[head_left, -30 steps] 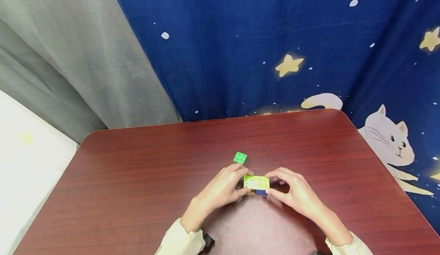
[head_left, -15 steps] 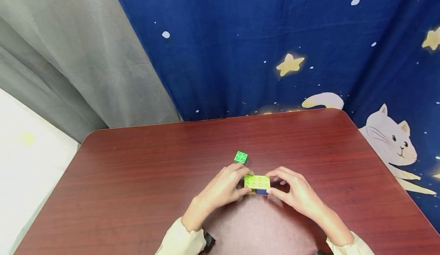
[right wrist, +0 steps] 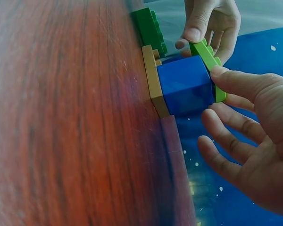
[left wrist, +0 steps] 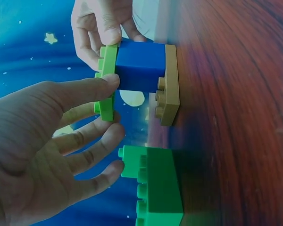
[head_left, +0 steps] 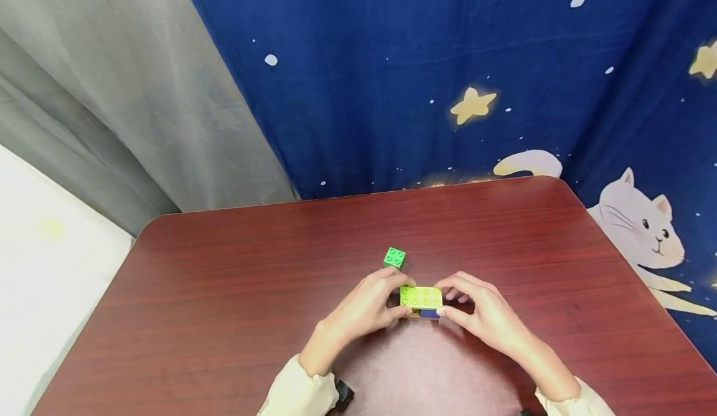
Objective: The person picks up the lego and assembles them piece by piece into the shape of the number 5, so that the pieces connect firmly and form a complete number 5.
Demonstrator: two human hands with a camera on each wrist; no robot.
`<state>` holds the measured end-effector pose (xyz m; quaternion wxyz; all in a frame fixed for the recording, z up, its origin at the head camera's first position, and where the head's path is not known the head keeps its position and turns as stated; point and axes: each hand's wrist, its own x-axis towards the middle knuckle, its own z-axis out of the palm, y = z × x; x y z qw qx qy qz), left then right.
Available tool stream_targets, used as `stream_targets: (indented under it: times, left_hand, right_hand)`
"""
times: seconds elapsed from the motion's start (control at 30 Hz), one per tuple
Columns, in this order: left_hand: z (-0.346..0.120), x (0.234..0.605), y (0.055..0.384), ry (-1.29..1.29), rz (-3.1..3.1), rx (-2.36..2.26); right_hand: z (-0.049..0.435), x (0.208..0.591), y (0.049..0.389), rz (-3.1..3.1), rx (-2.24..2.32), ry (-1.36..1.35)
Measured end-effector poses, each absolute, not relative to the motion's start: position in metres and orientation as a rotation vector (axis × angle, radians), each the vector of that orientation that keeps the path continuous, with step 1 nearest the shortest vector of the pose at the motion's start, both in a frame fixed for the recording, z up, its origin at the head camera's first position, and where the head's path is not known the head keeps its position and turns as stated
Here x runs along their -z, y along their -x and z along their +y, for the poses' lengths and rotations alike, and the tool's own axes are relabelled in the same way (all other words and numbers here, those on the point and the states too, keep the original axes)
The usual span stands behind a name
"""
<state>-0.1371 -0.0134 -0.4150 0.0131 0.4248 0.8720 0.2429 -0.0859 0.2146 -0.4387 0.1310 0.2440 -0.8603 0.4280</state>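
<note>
Reddish tabletop [head_left: 252,279] below, both hands [head_left: 366,302] [head_left: 486,311] pinch the lime brick [head_left: 421,297], one at each end.

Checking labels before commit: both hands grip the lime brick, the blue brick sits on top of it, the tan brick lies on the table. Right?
One error: the blue brick is underneath the lime brick, not on top; the left wrist view shows it between that and the tan brick. Rest stands.

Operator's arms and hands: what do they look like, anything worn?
Left hand and right hand: no gloves or rings visible. Left sleeve and right sleeve: pale cream, gathered at the wrist. Black piece beside the left sleeve; dark sliver by the right, mostly cropped.
</note>
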Motion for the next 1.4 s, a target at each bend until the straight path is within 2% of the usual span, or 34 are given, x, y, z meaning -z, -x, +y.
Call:
stream_targets:
  times: [0.27,0.63,1.03,1.4]
  left_hand:
    - [-0.0175,0.4158,0.1345,-1.269,2.759,-0.796]
    - [-0.0157,0.4169,0.1340,-1.237,2.747,-0.809]
    - [-0.0114,0.4181,0.1350,-1.322,2.732,-0.820]
    - [-0.0133,0.4150,0.1331,-1.250,2.714,-0.818]
  right_hand:
    - [0.2125,0.4372,0.0905,-2.498,-1.283,-0.768]
    - [0.2146,0.4398,0.0895,-2.530,-1.296,-0.728]
    - [0.2190,0.4400,0.0853,-2.557,-1.305,-0.680]
    - [0.2156,0.4409,0.0844,-2.525,-1.310,-0.701]
